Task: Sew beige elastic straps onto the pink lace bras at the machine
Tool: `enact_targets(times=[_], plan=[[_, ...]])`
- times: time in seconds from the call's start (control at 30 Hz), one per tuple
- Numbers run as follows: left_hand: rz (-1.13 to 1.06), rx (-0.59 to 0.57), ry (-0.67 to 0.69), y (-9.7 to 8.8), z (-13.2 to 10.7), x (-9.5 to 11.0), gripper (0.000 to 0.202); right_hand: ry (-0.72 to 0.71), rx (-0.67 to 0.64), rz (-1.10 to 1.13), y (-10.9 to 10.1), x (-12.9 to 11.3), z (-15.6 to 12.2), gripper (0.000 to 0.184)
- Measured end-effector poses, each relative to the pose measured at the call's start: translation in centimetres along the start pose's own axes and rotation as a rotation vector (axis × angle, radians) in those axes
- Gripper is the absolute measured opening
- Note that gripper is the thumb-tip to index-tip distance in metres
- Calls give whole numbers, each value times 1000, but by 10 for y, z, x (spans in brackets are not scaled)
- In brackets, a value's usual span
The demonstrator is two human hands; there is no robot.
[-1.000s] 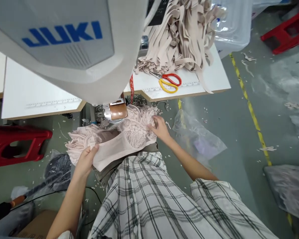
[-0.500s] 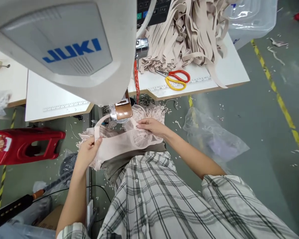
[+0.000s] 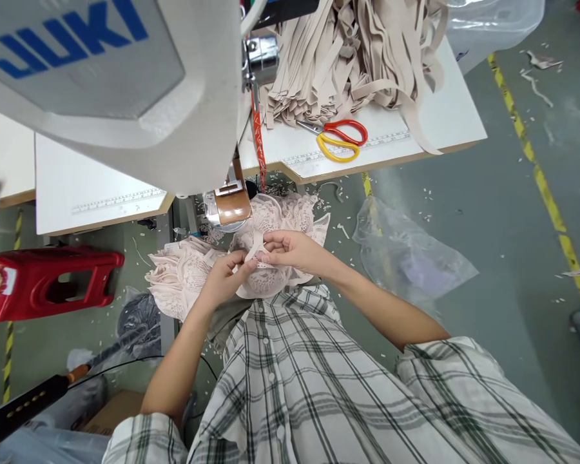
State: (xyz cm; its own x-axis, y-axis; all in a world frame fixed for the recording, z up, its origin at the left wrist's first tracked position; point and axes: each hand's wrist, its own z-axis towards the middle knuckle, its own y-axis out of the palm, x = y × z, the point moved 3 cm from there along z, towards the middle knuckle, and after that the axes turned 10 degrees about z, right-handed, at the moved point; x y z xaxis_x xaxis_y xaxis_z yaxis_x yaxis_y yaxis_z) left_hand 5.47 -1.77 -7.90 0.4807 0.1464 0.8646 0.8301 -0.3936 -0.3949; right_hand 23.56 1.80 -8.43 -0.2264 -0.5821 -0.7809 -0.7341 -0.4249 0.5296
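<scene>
Both my hands meet over a pale pink lace bra (image 3: 268, 281) just in front of the sewing machine's arm (image 3: 225, 207). My left hand (image 3: 226, 276) pinches a part of the bra, thumb and finger together. Close beside it, my right hand (image 3: 290, 250) is closed on the bra near a light strap (image 3: 256, 245) that stands up between the hands. The fingers hide exactly which edge each one grips. More pink lace bras (image 3: 181, 274) lie bunched at the left, and further lace pieces (image 3: 292, 209) lie behind my right hand.
The big white sewing machine head (image 3: 193, 96) hangs over the upper left. Scissors with red and yellow handles (image 3: 341, 140) and a heap of beige straps (image 3: 319, 71) lie on the white table (image 3: 381, 151). A red stool (image 3: 91, 274) stands left; a plastic bag (image 3: 410, 258) lies right.
My left hand has moved right, from the bra's far left end to beside my right hand. The stretched band is now gathered between the hands. The view has shifted slightly.
</scene>
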Motion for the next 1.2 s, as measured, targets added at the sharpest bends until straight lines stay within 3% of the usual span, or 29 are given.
enact_targets(times=[0.13, 0.23, 0.37, 0.43, 0.5, 0.6, 0.73, 0.9, 1.07, 1.2], plan=[[-137, -4, -40, -2, 2, -2, 30, -45, 36, -72, -10, 6, 0, 40], [-256, -21, -89, -1, 2, -4, 32, -103, 140, -323, -36, 8, -2, 48], [-423, -40, -151, -1, 2, -13, 32, -270, 511, -728, -106, 13, -7, 50], [-454, -35, -144, -1, 3, -16, 31, -245, 649, -852, -146, 24, -7, 61], [-452, -28, -140, -1, 4, -18, 31, -129, 632, -856, -177, 41, -4, 70], [-442, -22, -151, -1, 5, -17, 33, -33, 544, -767, -202, 61, -2, 69], [-449, -43, -141, -2, 6, -14, 30, -69, 523, -699, -210, 69, -8, 62], [-443, -35, -153, -2, 6, -13, 31, -106, 589, -640, -203, 59, -26, 56], [-426, -23, -150, -6, 9, -11, 30, -133, 697, -548, -174, 35, -57, 47], [-200, -32, -130, -26, 21, 0, 31, -221, 795, -197, -139, 3, -92, 47]])
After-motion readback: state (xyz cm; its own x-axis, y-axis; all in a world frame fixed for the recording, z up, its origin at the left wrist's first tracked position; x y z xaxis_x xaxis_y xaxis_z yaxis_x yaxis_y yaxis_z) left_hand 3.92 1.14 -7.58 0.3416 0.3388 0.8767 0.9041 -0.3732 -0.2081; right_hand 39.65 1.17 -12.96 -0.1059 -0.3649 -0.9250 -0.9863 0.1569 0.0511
